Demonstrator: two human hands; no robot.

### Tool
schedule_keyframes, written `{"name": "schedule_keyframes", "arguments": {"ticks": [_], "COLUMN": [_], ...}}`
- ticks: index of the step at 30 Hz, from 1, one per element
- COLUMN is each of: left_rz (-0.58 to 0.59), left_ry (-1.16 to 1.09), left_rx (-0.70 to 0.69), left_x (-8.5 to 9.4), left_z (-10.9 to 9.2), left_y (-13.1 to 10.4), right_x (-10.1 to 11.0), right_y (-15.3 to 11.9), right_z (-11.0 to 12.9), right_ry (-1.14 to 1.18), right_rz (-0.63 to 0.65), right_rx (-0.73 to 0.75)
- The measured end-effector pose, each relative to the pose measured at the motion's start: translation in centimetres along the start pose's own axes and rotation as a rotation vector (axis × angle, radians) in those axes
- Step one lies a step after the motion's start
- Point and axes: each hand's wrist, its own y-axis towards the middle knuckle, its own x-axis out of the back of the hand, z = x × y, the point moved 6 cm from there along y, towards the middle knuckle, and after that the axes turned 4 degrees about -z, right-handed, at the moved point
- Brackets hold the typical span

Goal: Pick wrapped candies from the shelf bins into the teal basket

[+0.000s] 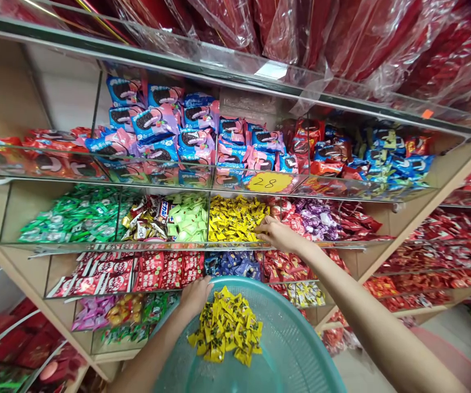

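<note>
A green plastic basket (pixel 293 316) is tilted below the shelves, with a heap of yellow-wrapped candies (pixel 231 327) inside. My left hand (pixel 195 296) grips the basket's rim at its far left. My right hand (pixel 278 233) reaches to the right edge of the yellow candies on the shelf (pixel 237 218), fingers bent together against them. Whether a candy is between those fingers is too small to tell.
Green candies (pixel 75 215) fill the shelf's left bin; purple ones (pixel 317 218) lie right of the yellow. A yellow "28" tag (pixel 270 182) hangs on the glass edge above. Blue and pink cookie packs (pixel 155 123) stack higher. Red packs fill a shelf (pixel 448 224) at right.
</note>
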Motion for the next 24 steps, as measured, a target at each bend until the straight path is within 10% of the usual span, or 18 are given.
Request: {"name": "schedule_keyframes", "arguments": {"ticks": [10,19,24], "left_rz": [-0.009,0.006,-0.023], "left_ry": [0.019,0.019,0.039], "left_rx": [-0.009,-0.001,-0.018], "left_x": [0.2,0.2,-0.1], "left_z": [-0.2,-0.3,-0.2], "left_y": [0.1,0.1,0.2], "right_x": [-0.1,4.1,-3.6], "right_y": [0.2,-2.2,-4.3], "right_z": [-0.3,3.8,7.4], "right_ry": [0.02,0.416,0.769], "right_rz": [-0.038,-0.273,0.072], "right_rx": [-0.055,-0.106,-0.13]}}
